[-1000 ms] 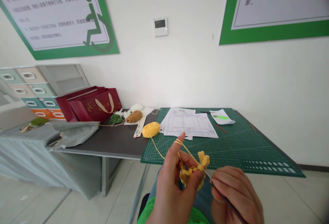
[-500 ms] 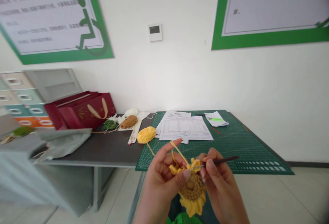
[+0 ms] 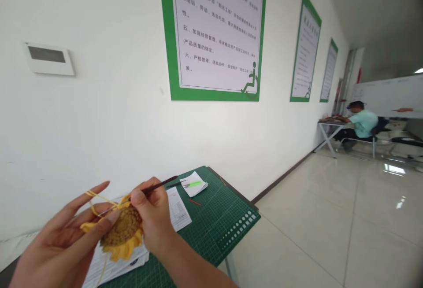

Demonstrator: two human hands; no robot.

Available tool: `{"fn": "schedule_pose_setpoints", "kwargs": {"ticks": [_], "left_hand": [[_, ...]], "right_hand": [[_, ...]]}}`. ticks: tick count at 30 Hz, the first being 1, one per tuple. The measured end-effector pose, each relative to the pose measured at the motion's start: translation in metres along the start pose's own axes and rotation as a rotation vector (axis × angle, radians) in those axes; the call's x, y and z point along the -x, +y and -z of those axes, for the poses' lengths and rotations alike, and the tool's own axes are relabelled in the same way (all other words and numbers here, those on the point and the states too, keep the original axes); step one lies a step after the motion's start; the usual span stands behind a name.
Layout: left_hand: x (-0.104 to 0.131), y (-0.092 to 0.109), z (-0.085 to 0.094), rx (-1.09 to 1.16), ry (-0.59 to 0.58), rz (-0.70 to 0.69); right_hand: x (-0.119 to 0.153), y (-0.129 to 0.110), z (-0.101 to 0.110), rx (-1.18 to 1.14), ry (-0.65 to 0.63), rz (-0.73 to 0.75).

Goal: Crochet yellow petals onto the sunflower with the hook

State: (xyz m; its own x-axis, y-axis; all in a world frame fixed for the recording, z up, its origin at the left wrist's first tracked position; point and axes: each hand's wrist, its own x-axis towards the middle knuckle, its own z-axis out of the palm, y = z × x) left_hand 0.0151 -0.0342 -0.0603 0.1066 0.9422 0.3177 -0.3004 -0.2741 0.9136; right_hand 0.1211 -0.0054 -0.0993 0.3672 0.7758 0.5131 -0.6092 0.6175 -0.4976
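A crocheted sunflower (image 3: pixel 122 230), brown in the centre with yellow petals along its edge, is pinched between the thumb and fingers of my left hand (image 3: pixel 66 235). Yellow yarn (image 3: pixel 99 196) loops over that hand's raised index finger and runs to the petals. My right hand (image 3: pixel 153 217) grips a crochet hook (image 3: pixel 161 184) by its dark handle. The thin metal shaft of the hook meets the yarn at the flower's top edge. Its very tip is too fine to make out among the stitches.
Below my hands lies a green cutting mat (image 3: pixel 218 217) with printed sheets (image 3: pixel 178 208), a small stack of white paper (image 3: pixel 188 190), a green pen (image 3: pixel 194 184) and a red stick (image 3: pixel 194 202). Far right, a person in a light green shirt (image 3: pixel 363 123) sits at another table (image 3: pixel 330 124).
My view has swung right, so the bag and yarn balls have left the picture and the seated person has come in. Both hands still hold the sunflower and hook.
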Motion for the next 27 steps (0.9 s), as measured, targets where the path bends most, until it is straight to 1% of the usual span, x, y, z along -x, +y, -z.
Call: {"fn": "schedule_pose_setpoints", "kwargs": {"ticks": [2, 4, 8, 10, 12, 16, 18, 19, 20, 23, 27], "left_hand": [[-0.024, 0.002, -0.001, -0.018, -0.003, -0.028], [-0.046, 0.006, -0.002, -0.011, -0.039, -0.048], [-0.078, 0.020, -0.008, -0.030, -0.094, -0.106], [-0.088, 0.024, -0.010, -0.021, -0.089, -0.137], [-0.097, 0.025, -0.010, -0.004, -0.077, -0.163], [-0.115, 0.017, -0.004, 0.024, -0.071, -0.136], [-0.120, 0.014, -0.001, 0.044, -0.063, -0.115], [-0.120, 0.014, 0.000, 0.075, -0.050, -0.144], [-0.118, 0.015, 0.000, 0.087, -0.092, -0.152], [-0.107, 0.020, 0.000, 0.121, -0.185, -0.190], [-0.100, 0.020, 0.002, 0.156, -0.187, -0.226]], "right_hand": [[-0.021, 0.008, -0.002, -0.001, 0.021, 0.017], [-0.042, 0.012, -0.004, -0.002, 0.024, 0.036], [-0.076, 0.008, -0.016, -0.018, -0.012, 0.069], [-0.087, 0.005, -0.023, -0.027, -0.032, 0.088], [-0.094, 0.005, -0.027, -0.017, -0.047, 0.115], [-0.101, 0.011, -0.027, 0.067, -0.052, 0.143], [-0.103, 0.012, -0.025, 0.150, -0.044, 0.151], [-0.102, 0.011, -0.023, 0.208, -0.048, 0.165], [-0.101, 0.009, -0.023, 0.280, -0.067, 0.174], [-0.095, 0.003, -0.021, 0.244, -0.125, 0.141], [-0.094, 0.005, -0.017, 0.134, -0.205, 0.088]]}}
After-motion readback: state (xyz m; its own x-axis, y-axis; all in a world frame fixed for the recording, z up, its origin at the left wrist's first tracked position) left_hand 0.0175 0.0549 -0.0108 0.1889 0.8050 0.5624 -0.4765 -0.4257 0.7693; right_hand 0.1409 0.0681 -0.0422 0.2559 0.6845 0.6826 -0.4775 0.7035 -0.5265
